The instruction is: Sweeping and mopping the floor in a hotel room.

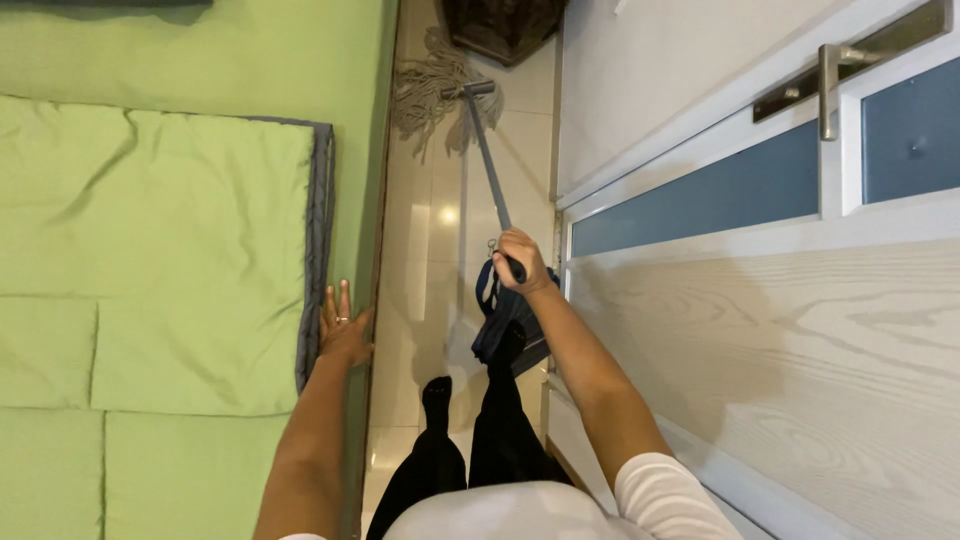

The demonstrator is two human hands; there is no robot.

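My right hand [521, 262] grips the top end of a grey mop handle [489, 160]. The handle slants away from me down to a stringy beige mop head [430, 85] lying on the glossy tiled floor [430, 250]. A dark blue cloth or strap [500, 320] hangs below that hand. My left hand [342, 325], with a ring on one finger, rests flat with fingers apart on the edge of a bed covered in a green sheet [150, 250]. My legs in black trousers [470, 440] stand in the narrow strip of floor.
The bed fills the left side, with a folded green blanket edged in grey [318, 200]. On the right stand a pale wood-grain wardrobe panel [780, 340] and a white-framed door with blue panes and a metal handle [828, 80]. A dark wooden piece of furniture [500, 25] stands at the far end.
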